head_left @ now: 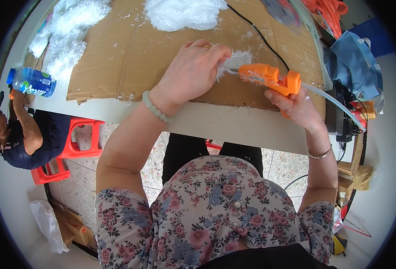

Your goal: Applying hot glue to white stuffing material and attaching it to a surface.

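Observation:
My right hand (pixel 296 110) is wrapped around the handle of an orange hot glue gun (pixel 265 75), whose nozzle points left. A long clear glue stick (pixel 334 102) trails from its back end. Right at the nozzle lies a tuft of white stringy material (pixel 240 59). My left hand (pixel 195 69) is closed, its fingers curled over the left end of that tuft; the fingertips are partly hidden. Under both hands is a flat cardboard sheet (pixel 139 67) sprinkled with loose white strands. A black cord (pixel 265 40) crosses it behind the gun.
White shredded fibre (pixel 79 31) heaps at the far left, and a white bundle (pixel 184 13) lies at the back. A blue-labelled bottle (pixel 39 83) rests near the left edge. Another person (pixel 27 134) sits left beside a red stool (pixel 83 139). Bags (pixel 357 62) and black boxes (pixel 337 112) crowd the right.

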The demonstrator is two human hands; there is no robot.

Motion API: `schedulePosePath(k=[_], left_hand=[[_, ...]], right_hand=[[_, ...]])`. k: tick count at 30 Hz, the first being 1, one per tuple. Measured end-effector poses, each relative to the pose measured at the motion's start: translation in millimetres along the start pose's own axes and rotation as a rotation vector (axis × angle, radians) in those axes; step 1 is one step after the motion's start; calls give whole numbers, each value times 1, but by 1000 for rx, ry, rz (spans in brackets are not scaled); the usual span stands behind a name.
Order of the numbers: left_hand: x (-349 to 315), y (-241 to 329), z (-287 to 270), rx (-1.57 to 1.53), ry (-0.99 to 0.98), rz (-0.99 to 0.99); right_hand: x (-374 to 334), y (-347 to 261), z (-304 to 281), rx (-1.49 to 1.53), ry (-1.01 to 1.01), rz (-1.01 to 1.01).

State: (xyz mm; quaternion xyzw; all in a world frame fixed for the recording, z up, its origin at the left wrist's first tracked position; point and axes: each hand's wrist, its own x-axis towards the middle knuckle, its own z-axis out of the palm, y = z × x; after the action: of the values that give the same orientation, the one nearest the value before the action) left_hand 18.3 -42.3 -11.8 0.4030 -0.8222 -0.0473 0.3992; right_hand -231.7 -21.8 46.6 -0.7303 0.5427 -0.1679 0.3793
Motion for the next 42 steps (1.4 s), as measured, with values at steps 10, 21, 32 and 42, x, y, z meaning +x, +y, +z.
schedulePosePath(k=[10,21,32,42], left_hand=[[1,2,-2,4,-22,-14],[1,-1,-2,18,-24,7],[1,1,-4,11,-22,-1],[1,2,-4,32,-33,-8]], right_hand=[[-1,9,-6,9,-6,19],[-6,20,-17,2,51,54],[-7,19,-12,7,31,42],[-4,24,-13,61,21,62]])
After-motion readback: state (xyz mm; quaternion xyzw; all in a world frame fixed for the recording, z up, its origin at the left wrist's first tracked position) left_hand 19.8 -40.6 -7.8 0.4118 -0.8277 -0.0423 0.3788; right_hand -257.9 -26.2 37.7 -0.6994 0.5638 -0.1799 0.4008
